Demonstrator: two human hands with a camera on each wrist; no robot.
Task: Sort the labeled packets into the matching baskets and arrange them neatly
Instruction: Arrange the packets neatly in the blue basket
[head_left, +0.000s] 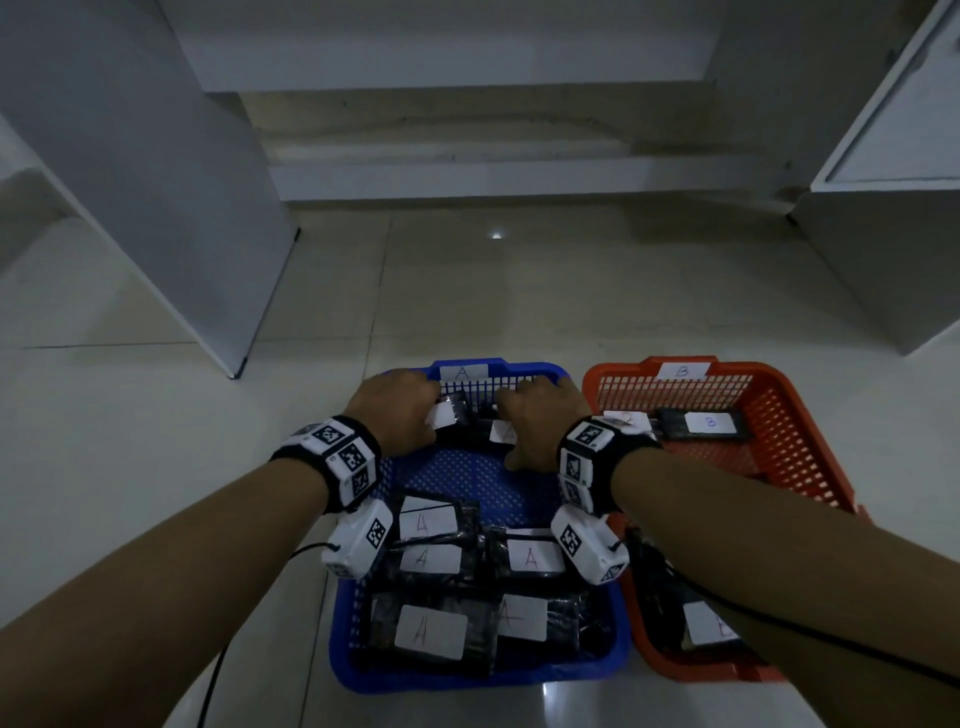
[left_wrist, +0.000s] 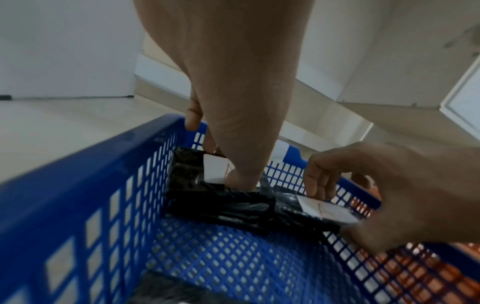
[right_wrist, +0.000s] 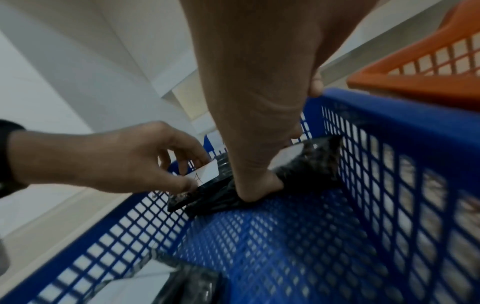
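Both hands (head_left: 410, 410) (head_left: 535, 421) are each pinching a light, crinkly black plastic-wrapped packet (left_wrist: 218, 191) by its edges at the blue mesh basket's (head_left: 597, 670) 12 o'clock wall.

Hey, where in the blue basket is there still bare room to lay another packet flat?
The blue basket has a bare mesh strip across its middle, between the two packets both hands hold at the far wall and the near packets. The near half is crowded with packets labelled A.
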